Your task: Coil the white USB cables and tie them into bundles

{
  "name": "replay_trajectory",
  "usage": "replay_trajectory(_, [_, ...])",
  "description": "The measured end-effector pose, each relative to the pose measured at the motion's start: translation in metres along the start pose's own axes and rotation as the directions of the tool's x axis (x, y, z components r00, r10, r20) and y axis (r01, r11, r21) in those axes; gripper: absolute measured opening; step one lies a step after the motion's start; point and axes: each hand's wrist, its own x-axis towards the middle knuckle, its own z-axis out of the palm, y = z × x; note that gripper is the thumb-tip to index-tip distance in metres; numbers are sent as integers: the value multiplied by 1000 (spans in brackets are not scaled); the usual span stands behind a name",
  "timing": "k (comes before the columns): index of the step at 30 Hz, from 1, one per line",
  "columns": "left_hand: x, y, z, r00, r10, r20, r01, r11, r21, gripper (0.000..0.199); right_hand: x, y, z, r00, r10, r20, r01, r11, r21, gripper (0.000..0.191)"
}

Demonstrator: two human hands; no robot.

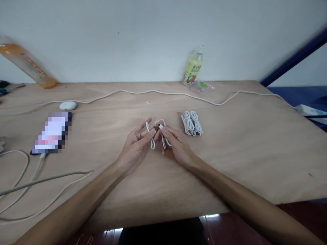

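A thin white charging cable [164, 142] with small plugs is held in loops between my two hands, just above the wooden table. My left hand [136, 143] pinches one end of it between thumb and fingers, and a loop rises past the fingertips. With thumb and forefinger, my right hand [177, 143] grips a white plug with a metal tip, close to the left fingertips. Loops of the cable hang below both sets of fingers. To the right of my right hand, bundled white cables [192, 123] lie on the table.
A phone [52, 132] with a cable plugged in lies left, near a white earbud case [67, 105]. A long white cord [153, 91] crosses the table's back. A yellow-labelled bottle [192, 68], clear plastic packaging [203, 86] and a large orange bottle [28, 63] stand or lie along the wall.
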Motion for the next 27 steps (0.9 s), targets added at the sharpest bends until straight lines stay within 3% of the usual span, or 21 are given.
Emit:
replay_trajectory(6, [1, 2, -1, 999, -33, 5, 33, 999, -20, 52, 1, 1, 1, 1000, -19, -6, 19, 999, -31, 56])
replay_trajectory(14, [2, 4, -3, 989, -141, 47, 143, 988, -54, 57, 2, 1, 1, 1000, 13, -23, -13, 1000, 7, 53])
replay_trajectory(20, [2, 6, -2, 989, -123, 79, 122, 992, 20, 55, 3, -1, 0, 1000, -1, -1, 1, 1000, -2, 49])
replay_trajectory(27, [2, 6, 1, 995, -92, 40, 91, 995, 27, 52, 4, -4, -1, 998, -67, 13, 67, 997, -32, 48])
